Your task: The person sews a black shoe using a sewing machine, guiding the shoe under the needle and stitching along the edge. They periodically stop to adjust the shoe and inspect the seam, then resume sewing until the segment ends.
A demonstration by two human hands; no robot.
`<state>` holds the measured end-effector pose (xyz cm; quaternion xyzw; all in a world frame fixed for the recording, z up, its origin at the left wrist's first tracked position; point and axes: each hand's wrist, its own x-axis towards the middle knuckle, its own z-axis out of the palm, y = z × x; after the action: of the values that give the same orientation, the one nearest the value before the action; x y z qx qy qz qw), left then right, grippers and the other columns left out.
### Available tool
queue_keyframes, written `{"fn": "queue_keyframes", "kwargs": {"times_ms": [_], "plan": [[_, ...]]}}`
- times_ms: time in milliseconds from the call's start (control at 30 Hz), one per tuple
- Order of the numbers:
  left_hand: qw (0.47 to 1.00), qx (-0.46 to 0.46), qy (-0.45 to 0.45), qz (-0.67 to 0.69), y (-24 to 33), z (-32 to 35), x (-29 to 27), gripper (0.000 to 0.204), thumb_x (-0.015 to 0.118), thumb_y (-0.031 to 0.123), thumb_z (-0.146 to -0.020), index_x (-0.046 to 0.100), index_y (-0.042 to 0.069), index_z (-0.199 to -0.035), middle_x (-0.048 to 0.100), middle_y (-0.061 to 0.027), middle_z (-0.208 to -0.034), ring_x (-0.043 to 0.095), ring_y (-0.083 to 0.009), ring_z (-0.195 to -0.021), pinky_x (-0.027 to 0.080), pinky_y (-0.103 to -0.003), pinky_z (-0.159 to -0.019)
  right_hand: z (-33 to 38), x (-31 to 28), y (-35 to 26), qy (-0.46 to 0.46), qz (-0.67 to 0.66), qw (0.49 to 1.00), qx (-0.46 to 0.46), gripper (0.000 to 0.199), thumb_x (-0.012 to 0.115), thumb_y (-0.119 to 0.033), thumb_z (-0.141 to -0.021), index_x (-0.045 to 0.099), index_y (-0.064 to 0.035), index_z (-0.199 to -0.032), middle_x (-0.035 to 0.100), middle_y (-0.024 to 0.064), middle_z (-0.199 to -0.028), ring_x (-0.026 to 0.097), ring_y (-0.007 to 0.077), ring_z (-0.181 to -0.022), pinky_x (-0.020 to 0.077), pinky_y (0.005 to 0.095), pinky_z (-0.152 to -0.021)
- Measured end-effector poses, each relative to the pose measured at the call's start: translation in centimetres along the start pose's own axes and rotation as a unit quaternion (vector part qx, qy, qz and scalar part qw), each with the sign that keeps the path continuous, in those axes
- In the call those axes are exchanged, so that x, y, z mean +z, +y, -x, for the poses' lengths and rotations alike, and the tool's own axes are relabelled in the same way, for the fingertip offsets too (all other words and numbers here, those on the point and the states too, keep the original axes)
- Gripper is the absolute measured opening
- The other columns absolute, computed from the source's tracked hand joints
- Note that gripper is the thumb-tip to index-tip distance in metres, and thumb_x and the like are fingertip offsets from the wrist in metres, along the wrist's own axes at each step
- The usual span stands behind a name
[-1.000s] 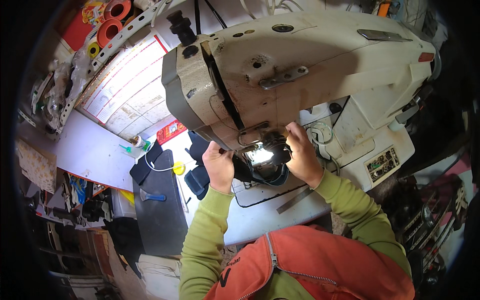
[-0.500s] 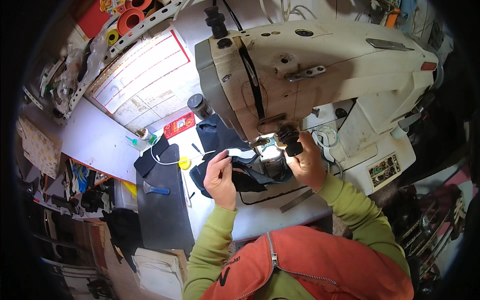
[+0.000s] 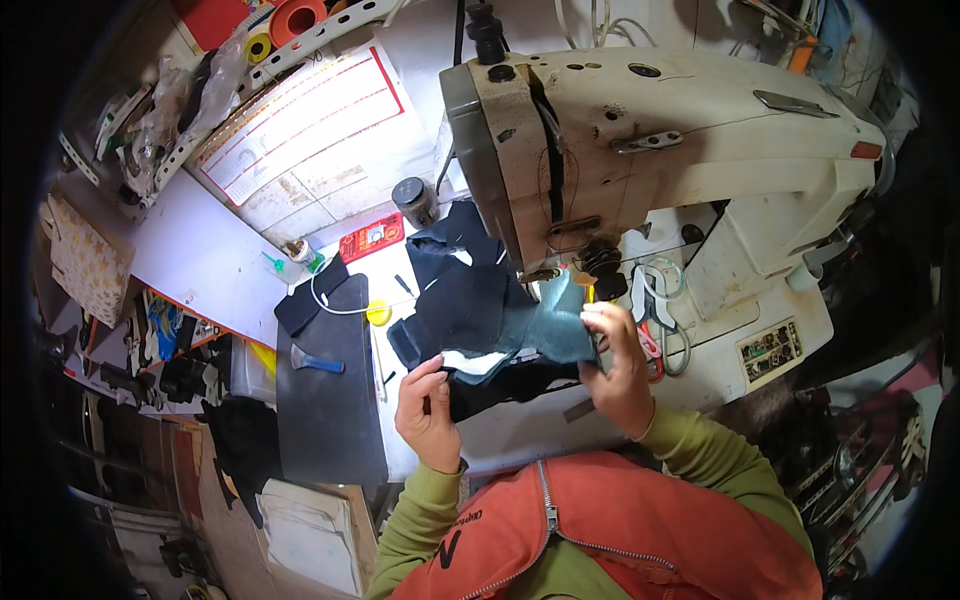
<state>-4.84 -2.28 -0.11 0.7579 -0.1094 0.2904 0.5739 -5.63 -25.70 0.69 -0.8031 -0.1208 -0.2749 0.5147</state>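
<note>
A large off-white sewing machine (image 3: pixel 600 140) stands in front of me, its grey head end over the work. Below and left of its needle area spreads a dark fabric piece (image 3: pixel 470 310), with a teal section at the right and a white strip along the near edge. My left hand (image 3: pixel 428 415) pinches that edge at the white strip. At the right, my right hand (image 3: pixel 618 370) grips the teal end between thumb and fingers. The fabric's underside and the needle are hidden.
A blue-handled hammer (image 3: pixel 318 362) lies on a black mat (image 3: pixel 325 420) at the left. Behind the fabric are a red card (image 3: pixel 371 238), a dark jar (image 3: pixel 413 200) and a yellow disc (image 3: pixel 378 312). Scissors (image 3: pixel 652 315) and tubing lie right of the machine's needle area.
The fabric has come out toward me and is spread flatter, showing its teal section. My right hand has left the machine's black knob and now grips the fabric. The view has shifted.
</note>
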Motion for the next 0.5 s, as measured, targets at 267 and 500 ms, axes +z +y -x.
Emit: {"fn": "queue_keyframes", "kwargs": {"times_ms": [267, 500], "plan": [[0.826, -0.295, 0.034, 0.48, -0.3, 0.4, -3.5, 0.012, 0.043, -0.001, -0.094, 0.053, 0.002, -0.1, 0.06, -0.0173, -0.11, 0.06, -0.0248, -0.103, 0.046, -0.038, -0.099, 3.2, 1.0, -2.0, -0.17, -0.122, 0.968, -0.136, 0.047, 0.075, -0.022, -0.076, 0.058, -0.0035, -0.115, 0.056, 0.0156, -0.115, 0.057, 0.032, -0.101, 0.048, 0.0375, -0.084], [0.77, -0.299, -0.121, 0.551, -7.3, 4.3, -5.4, 0.028, 0.054, 0.005, -0.089, 0.054, 0.004, -0.117, 0.06, -0.0096, -0.117, 0.059, -0.0185, -0.105, 0.049, -0.029, -0.082, 1.6, 6.1, -1.1, -0.169, -0.1, 0.979, -0.058, 0.059, 0.071, -0.001, -0.075, 0.048, -0.0029, -0.129, 0.048, 0.0146, -0.128, 0.051, 0.0249, -0.113, 0.0427, 0.0325, -0.094]]}}
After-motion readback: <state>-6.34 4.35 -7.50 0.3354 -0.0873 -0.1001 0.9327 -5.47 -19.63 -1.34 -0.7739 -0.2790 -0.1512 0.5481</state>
